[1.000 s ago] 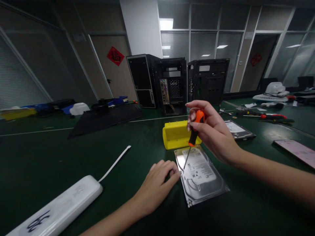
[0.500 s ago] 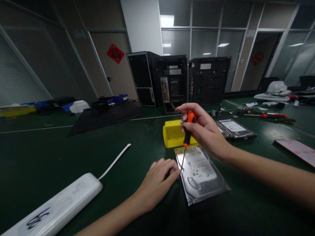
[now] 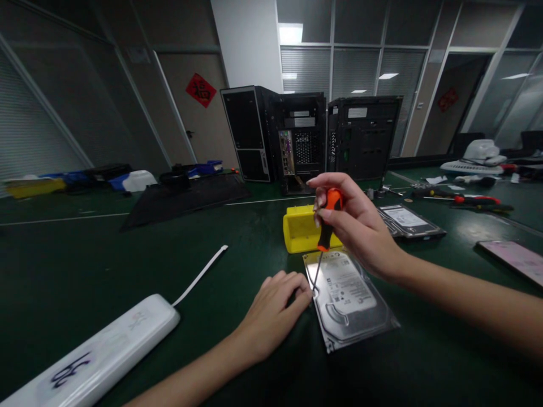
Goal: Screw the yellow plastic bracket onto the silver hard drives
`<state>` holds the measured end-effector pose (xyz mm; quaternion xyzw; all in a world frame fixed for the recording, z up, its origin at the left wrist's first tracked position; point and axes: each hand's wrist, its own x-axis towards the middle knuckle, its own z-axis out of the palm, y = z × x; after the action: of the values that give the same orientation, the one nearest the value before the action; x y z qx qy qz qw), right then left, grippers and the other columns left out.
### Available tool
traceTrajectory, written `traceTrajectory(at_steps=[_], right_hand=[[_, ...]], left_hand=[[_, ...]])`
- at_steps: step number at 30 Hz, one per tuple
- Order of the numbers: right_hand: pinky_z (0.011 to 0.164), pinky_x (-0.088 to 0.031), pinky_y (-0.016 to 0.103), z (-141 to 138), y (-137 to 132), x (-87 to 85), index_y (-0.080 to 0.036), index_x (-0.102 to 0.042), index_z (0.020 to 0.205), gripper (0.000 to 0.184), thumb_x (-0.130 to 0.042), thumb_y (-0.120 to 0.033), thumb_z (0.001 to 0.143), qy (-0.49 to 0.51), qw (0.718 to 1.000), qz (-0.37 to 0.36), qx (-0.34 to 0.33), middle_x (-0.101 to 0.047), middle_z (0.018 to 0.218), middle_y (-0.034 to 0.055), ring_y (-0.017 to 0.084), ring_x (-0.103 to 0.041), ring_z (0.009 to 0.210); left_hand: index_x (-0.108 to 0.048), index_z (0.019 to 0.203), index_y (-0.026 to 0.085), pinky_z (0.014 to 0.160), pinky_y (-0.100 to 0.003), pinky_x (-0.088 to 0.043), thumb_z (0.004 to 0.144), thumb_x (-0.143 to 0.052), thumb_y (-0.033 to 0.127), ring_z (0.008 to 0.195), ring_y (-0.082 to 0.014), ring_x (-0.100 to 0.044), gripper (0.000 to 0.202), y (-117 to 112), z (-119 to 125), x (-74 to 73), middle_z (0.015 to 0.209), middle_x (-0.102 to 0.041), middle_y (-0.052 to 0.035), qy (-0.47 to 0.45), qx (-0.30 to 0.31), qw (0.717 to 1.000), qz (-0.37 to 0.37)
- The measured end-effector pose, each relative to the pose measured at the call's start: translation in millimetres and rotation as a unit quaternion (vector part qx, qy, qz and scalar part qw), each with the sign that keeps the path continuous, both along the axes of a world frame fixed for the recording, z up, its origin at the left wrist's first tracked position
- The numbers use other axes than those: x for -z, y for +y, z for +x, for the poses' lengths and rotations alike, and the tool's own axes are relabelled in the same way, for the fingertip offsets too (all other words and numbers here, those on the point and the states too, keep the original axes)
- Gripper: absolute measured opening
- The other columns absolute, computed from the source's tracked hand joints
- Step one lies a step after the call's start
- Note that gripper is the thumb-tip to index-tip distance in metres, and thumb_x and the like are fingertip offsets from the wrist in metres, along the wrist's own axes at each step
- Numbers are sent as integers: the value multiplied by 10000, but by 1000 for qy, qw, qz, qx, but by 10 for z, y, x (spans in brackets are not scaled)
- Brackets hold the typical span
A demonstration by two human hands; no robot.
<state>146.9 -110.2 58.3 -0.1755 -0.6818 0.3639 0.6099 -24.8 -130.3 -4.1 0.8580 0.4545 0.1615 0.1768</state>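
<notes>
A silver hard drive (image 3: 350,302) with a white label lies flat on the green table in front of me. My right hand (image 3: 354,220) is closed around the orange-and-black handle of a screwdriver (image 3: 326,234). Its thin shaft slants down to the drive's left edge, where the tip touches or nearly touches a small notch. My left hand (image 3: 280,305) rests on the table with curled fingers, thumb and forefinger gripping that same edge beside the tip. Whether a small screw sits between these fingertips is hidden.
Behind the drive is a yellow plastic bin (image 3: 299,229). Another hard drive (image 3: 409,220) and a phone (image 3: 515,260) lie to the right, with several hand tools (image 3: 475,199) beyond. A white power strip (image 3: 106,350) occupies the left front. Black computer cases (image 3: 301,141) stand at the back.
The whole view has shifted slightly to the right. Both hands, the screwdriver and the drive keep nearly the same places relative to each other.
</notes>
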Motion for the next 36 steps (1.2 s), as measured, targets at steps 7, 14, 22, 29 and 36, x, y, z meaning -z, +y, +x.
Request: traceTrajectory(at_steps=[7,14,22,29,36], right_hand=[[782,-380,305,-19,-33,-10,-240,-504,1088,360,-411,-59,791,-25,999,0,-25,-437,883,20,147,-439,818],[770,-390,291,-17,-18,-28,-222,-514,1062,328,-405,-49,806,-40,999,16,-31,-452,879,18,137,-449,805],[800,-426,271,-41,0,-95,-173,-507,1040,270,-479,-55,798,-99,988,64,-101,-499,985,33,121,-491,880],[749,-479,260,-33,-14,-169,-155,-524,905,209,-616,-115,722,-134,982,67,-115,-531,902,19,118,-547,832],[794,-471,297,25,55,-182,-146,-514,870,210,-622,-79,704,-136,984,63,-94,-535,908,25,136,-550,878]], left_hand=[[-527,775,207,671,-286,-341,898,-352,347,760,-160,-479,256,-15,8,-17,775,-547,26,3,-5,1000,-14],[-519,779,210,684,-292,-331,896,-357,340,775,-165,-475,238,-5,11,-6,779,-537,28,-1,-7,1000,-23],[-528,793,215,697,-301,-312,898,-346,368,791,-169,-468,260,6,0,23,804,-547,27,-8,-9,999,-39],[-526,795,208,714,-303,-315,897,-355,355,801,-173,-470,247,3,9,7,812,-545,23,-23,-10,999,-42],[-502,845,204,686,-271,-346,874,-416,332,739,-147,-471,157,-4,-27,30,781,-499,25,-89,-28,995,-42]])
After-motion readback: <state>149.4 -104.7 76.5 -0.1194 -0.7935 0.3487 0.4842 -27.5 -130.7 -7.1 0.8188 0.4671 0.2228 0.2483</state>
